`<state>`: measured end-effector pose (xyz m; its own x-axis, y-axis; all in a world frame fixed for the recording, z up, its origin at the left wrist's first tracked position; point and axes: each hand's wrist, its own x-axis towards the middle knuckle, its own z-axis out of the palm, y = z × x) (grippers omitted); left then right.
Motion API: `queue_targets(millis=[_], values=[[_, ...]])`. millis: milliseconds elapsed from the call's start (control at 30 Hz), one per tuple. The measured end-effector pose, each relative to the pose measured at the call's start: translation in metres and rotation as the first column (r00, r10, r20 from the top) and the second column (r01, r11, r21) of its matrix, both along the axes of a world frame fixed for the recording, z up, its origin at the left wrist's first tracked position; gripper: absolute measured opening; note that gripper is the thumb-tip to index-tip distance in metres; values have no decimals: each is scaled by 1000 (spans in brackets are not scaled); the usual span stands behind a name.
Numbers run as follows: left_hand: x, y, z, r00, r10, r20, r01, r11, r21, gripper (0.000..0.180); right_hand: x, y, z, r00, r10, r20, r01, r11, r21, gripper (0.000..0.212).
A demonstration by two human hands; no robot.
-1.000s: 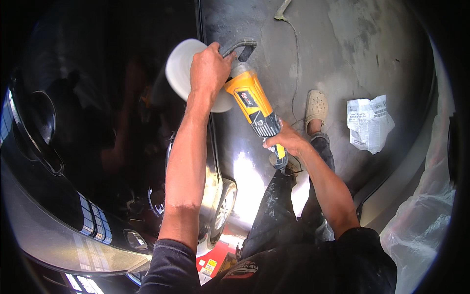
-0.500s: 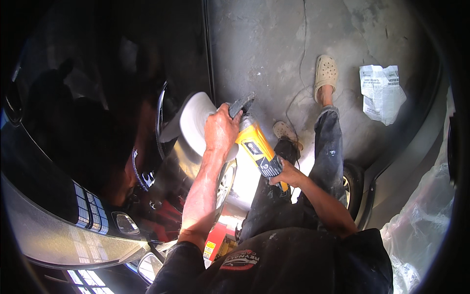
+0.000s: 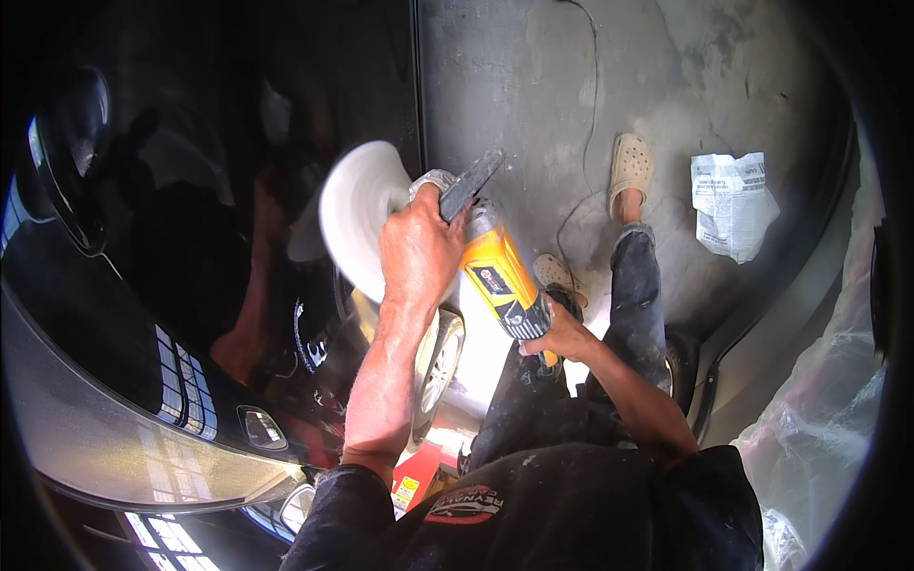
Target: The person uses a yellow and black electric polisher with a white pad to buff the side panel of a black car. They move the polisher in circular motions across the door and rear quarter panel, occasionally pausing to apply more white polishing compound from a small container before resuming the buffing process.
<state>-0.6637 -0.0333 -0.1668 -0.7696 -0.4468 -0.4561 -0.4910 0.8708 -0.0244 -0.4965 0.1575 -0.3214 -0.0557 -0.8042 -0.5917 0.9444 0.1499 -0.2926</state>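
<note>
A yellow and black power polisher is held across the front of my body in both hands. My left hand is closed around its front end, by the dark side handle. At the rear, my right hand wraps around the grip. The round white polishing pad is turned on edge toward the glossy black car panel on the left, and its face is smeared by motion. Whether the pad touches the panel I cannot tell. The panel mirrors my arm and the pad.
A power cord runs along the grey floor past my beige clogs. A crumpled newspaper sheet lies to the right. Clear plastic sheeting hangs at the lower right. A car wheel and a red object sit below my left arm.
The polisher's pad end and my left hand have moved a little farther away and left along the panel. Both hands keep their hold. The whole view has shifted slightly.
</note>
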Motion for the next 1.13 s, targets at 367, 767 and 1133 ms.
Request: queue_targets(millis=[367,767,1133], values=[[-119,0,-2,970,-147,-194,149,989,-7,23,-129,0,7,997,-4,-73,7,999,47,100],[-263,17,11,861,-359,-360,323,933,-157,32,-268,-11,6,954,-275,-116,271,961,-50,75],[-189,-10,-43,916,-346,-204,326,937,-124,33,-170,-25,-27,978,-209,-2,209,978,-24,90]])
